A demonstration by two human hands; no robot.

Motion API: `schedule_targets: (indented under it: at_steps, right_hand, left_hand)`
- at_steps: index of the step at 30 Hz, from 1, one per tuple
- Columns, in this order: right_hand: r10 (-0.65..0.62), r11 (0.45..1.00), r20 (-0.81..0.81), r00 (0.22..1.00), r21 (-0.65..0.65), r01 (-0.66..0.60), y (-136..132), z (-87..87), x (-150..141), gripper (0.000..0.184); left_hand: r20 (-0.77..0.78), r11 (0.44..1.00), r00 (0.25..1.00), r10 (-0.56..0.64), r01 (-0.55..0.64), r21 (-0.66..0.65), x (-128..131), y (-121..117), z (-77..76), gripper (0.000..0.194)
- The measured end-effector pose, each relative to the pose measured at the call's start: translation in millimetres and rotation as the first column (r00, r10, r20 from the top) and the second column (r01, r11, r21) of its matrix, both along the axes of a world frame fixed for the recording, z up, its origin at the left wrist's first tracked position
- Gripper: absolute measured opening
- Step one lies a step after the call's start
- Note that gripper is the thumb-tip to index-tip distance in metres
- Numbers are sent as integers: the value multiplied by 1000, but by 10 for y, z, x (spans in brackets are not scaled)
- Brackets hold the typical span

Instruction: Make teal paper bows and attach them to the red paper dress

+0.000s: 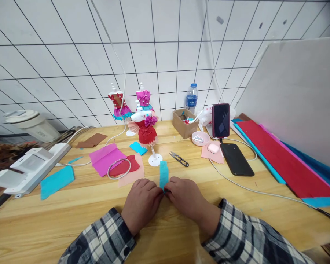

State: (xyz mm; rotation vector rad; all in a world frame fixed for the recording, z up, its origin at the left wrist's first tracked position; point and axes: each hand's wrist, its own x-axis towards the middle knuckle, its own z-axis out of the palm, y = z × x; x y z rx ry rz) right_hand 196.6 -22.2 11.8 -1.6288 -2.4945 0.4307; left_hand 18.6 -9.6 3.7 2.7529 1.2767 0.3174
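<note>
A narrow strip of turquoise crepe paper [164, 173] points away from me over the wooden table. My left hand [143, 203] pinches its near end from the left, and my right hand [188, 200] pinches the same end from the right. The fingertips of both hands almost meet there and hide that end of the strip. Just beyond the strip stands a small white dress form [147, 134] wearing a red paper dress with a purple flower. Thread snips [179, 159] lie on the table to the right of the strip's far end.
Two more dressed forms [119, 104] stand behind. Purple paper [108, 159], a turquoise piece [57, 181] and a white cable [119, 178] lie left. A cardboard box [184, 126], pink bowl [200, 142], black phone [237, 159] and stacked paper sheets [286, 157] are right; a power strip [38, 167] sits far left.
</note>
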Motion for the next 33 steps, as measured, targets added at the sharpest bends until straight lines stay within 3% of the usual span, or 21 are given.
schedule_targets:
  at_steps: [26,33]
  right_hand:
    - [38,997,-74,997,64,-34,11,-37,33,19]
    - [92,989,7,996,114,-92,64,-21,59,20]
  left_hand:
    - [18,998,999,51,-50,-25,24,-27,10,15]
    - [21,998,998,51,-50,-38,20,-18,0,16]
